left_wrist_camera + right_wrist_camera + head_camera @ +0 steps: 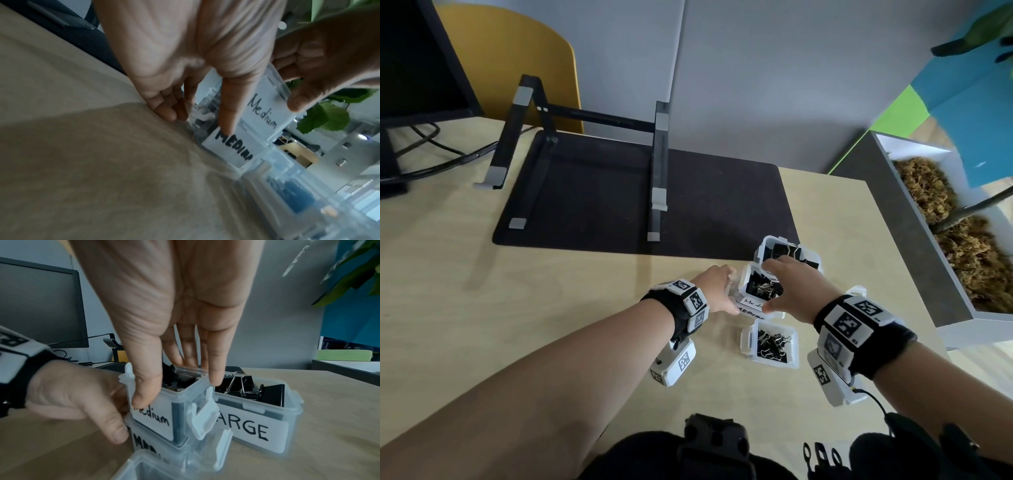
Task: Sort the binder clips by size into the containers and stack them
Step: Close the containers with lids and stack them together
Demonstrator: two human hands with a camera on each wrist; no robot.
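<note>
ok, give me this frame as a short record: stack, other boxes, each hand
stack: box labelled Medium sits on box labelled MEDIUM, both without lids, clips inside
LARGE box: behind the stack, open, big black clips
near box: open, small clips, label not visible
left hand: on the stack's left side, thumb at the lower box
right hand: grips upper box from above, thumb on its label
surface: desk
</note>
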